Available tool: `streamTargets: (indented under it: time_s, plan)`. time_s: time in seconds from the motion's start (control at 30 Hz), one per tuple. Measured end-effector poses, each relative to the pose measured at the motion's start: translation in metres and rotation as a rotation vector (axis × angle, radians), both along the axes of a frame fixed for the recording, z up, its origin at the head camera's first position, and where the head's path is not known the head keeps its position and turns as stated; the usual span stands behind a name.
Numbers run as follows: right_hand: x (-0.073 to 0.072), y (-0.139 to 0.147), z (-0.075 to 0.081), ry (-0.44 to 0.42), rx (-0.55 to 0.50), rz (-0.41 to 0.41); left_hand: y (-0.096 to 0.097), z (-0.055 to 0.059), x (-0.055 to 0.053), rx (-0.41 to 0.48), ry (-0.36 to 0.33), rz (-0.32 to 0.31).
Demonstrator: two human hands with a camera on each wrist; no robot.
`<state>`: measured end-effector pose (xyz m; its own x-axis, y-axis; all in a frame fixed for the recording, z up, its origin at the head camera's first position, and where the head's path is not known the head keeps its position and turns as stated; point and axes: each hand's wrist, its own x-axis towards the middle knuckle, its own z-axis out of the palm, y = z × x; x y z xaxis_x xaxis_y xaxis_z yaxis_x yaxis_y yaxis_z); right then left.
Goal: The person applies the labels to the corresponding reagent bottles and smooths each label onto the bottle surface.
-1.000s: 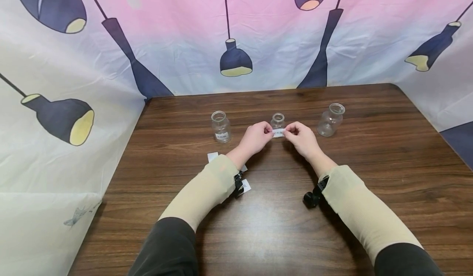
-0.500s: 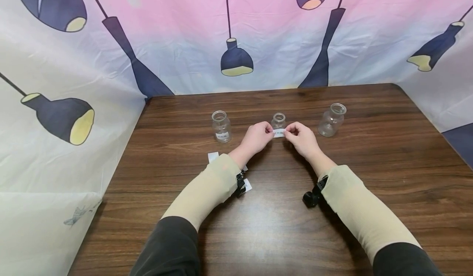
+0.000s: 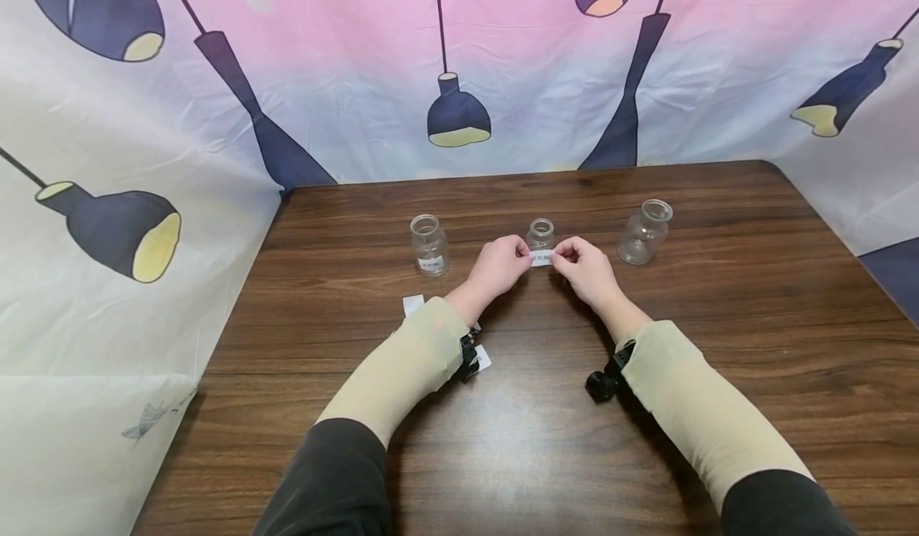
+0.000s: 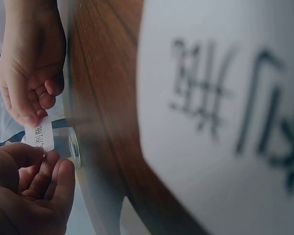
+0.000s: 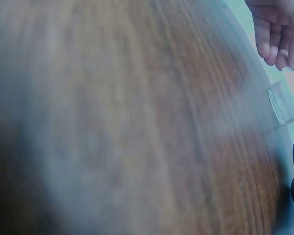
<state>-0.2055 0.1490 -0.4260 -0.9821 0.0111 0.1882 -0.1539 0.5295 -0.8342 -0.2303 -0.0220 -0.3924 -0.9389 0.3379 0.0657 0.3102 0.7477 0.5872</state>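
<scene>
Both hands meet at a small white label [image 3: 542, 258] with dark printed characters. My left hand [image 3: 498, 266] pinches its left end between thumb and fingers, and my right hand [image 3: 587, 269] pinches the right end. The strip is stretched level across the front of a small clear glass bottle [image 3: 540, 233], whose lower part it covers in the head view. From the left wrist, the label [image 4: 39, 136] shows between the two sets of fingertips, with the glass close behind it.
A larger glass bottle [image 3: 429, 247] bearing a similar label stands left of the hands. An unlabelled one [image 3: 643, 233] stands to the right. White label pieces [image 3: 413, 304] lie on the wooden table [image 3: 517, 440], partly under the left forearm. A patterned cloth hangs behind.
The hands keep their pinch on the label, which stays in front of the small bottle with only slight shifts. The bottles have not moved.
</scene>
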Motion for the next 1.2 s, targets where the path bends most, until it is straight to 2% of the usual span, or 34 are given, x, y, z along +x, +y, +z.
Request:
streamTargets:
  time_s: [0.73,1.2]
  plan:
    - [-0.0022,-0.001,-0.0025,0.018,0.039,-0.045,0.0018,-0.0009,-0.0029,-0.029,0.005,0.022]
    - [-0.0027,-0.0023,-0.0029,0.029,0.043,-0.05,0.0018,0.0,-0.0021,-0.004,0.006,0.031]
